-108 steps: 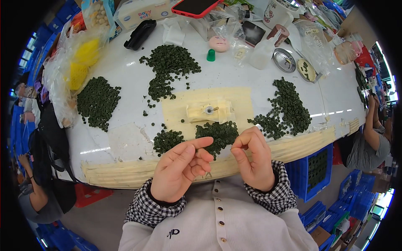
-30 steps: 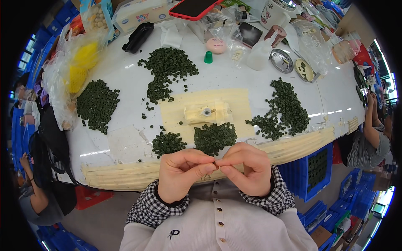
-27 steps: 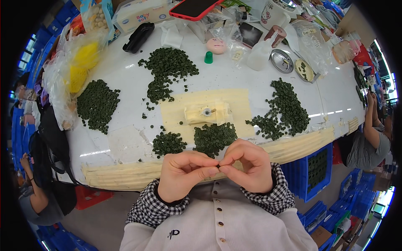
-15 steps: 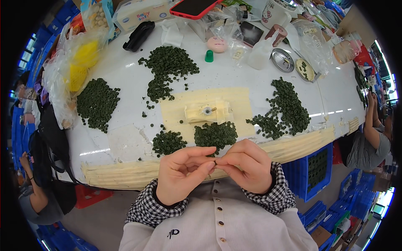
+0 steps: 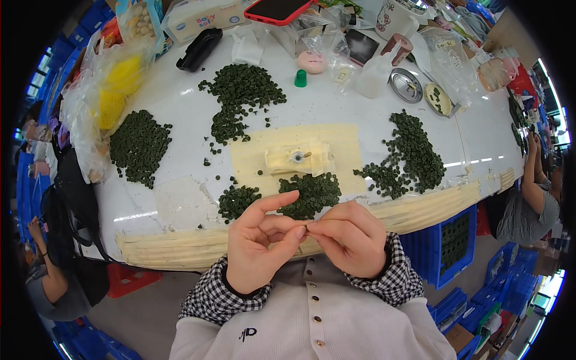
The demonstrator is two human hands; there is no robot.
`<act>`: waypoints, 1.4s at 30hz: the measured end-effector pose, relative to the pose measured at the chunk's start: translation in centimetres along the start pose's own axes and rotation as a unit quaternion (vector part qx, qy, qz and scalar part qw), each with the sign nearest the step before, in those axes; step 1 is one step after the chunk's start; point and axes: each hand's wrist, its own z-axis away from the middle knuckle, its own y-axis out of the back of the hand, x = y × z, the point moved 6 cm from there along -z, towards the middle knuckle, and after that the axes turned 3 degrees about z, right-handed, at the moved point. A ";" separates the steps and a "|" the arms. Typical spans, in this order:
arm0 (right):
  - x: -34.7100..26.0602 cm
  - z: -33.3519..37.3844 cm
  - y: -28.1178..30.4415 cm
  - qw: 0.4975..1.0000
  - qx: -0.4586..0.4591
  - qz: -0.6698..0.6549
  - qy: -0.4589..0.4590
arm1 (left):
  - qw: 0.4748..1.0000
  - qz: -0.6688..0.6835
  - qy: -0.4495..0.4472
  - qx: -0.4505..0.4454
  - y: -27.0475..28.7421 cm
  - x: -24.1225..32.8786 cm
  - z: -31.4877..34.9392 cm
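My left hand [image 5: 257, 243] and my right hand [image 5: 353, 240] meet fingertip to fingertip over the table's near edge. Between their pinched thumbs and fingers is a tiny dark green piece [image 5: 307, 228], mostly covered; its exact kind is too small to make out. The left index finger sticks out, raised away from the pinch. Just beyond my hands lie a heap of small dark green ring-like parts [image 5: 309, 193] and a smaller heap [image 5: 236, 201] to its left. Behind them, a tape-wrapped block [image 5: 279, 161] with a metal fitting [image 5: 297, 157] stands on a taped patch.
More dark green heaps lie at the right [image 5: 420, 156], back [image 5: 246, 87] and far left [image 5: 139, 149]. A green thimble-like cap [image 5: 300, 78], an open tin [image 5: 438, 99], a white squeeze bottle [image 5: 373, 78] and a red-cased phone [image 5: 280, 9] occupy the back. Blue crates [image 5: 441, 246] stand below at right.
My left index finger has lifted off the pinch and now points up and away. Both hands otherwise stay together at nearly the same spot.
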 end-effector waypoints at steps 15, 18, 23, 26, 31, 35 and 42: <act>0.4 0.3 0.2 0.995 -0.009 -0.077 -0.063 | 0.998 0.022 0.000 -0.067 -0.2 -0.3 0.1; 0.8 0.5 0.1 0.988 -0.022 -0.121 -0.094 | 0.997 -0.006 -0.016 -0.069 -0.2 -0.2 0.2; 1.7 0.9 -0.2 0.964 -0.036 -0.215 -0.150 | 0.954 -0.240 -0.162 -0.075 -0.5 1.9 0.2; 1.4 0.5 0.0 0.972 -0.044 -0.180 -0.142 | 0.928 -0.299 -0.211 -0.067 -1.0 2.8 0.2; 1.1 0.6 0.0 0.978 -0.047 -0.161 -0.124 | 0.921 -0.302 -0.239 -0.054 -0.9 2.7 0.5; 0.8 0.5 0.0 0.981 -0.043 -0.151 -0.111 | 0.918 -0.315 -0.235 -0.056 -0.9 2.9 0.6; 0.5 0.6 -0.1 0.988 -0.025 -0.126 -0.081 | 0.909 -0.334 -0.243 -0.047 -1.0 2.9 0.7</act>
